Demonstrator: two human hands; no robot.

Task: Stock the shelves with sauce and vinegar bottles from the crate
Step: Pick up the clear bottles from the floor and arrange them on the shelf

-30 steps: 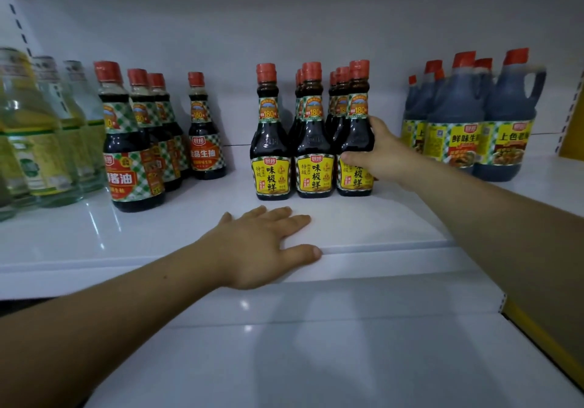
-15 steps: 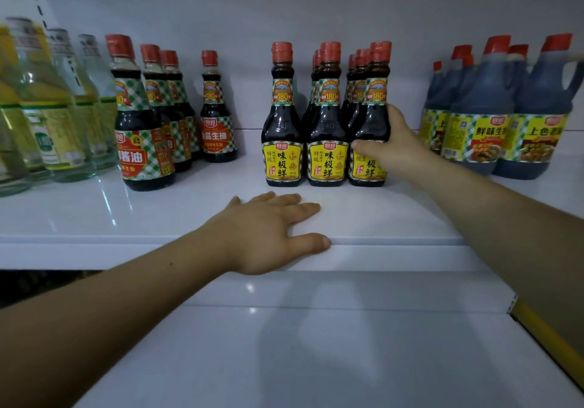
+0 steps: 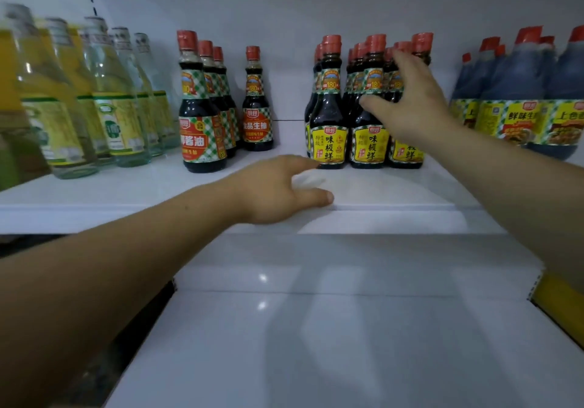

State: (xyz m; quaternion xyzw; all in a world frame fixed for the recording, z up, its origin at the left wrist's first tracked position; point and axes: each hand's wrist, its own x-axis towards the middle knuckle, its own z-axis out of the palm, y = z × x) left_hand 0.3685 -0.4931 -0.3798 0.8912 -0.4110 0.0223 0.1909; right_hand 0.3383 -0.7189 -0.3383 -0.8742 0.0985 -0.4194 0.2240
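Several dark sauce bottles with red caps and yellow labels (image 3: 328,142) stand in a tight cluster on the white shelf (image 3: 395,192). My right hand (image 3: 407,107) is raised in front of the necks of the right-hand bottles, fingers spread and thumb pointing left across the middle bottle; it grips nothing. Near the shelf's front edge my left hand (image 3: 284,192) lies palm down, its fingertips just short of the leftmost yellow-label bottle. No crate is in view.
Red-labelled soy sauce bottles (image 3: 199,135) and a single smaller one (image 3: 256,113) stand to the left, with clear vinegar bottles (image 3: 120,116) beyond them. Large dark jugs (image 3: 518,104) fill the right. A lower white shelf (image 3: 316,344) lies below, with a yellow edge (image 3: 562,303) at right.
My right hand let go of the rightmost yellow-label bottle's body and rose to neck height with fingers spread. The view shifted right. My left hand stays on the shelf edge.
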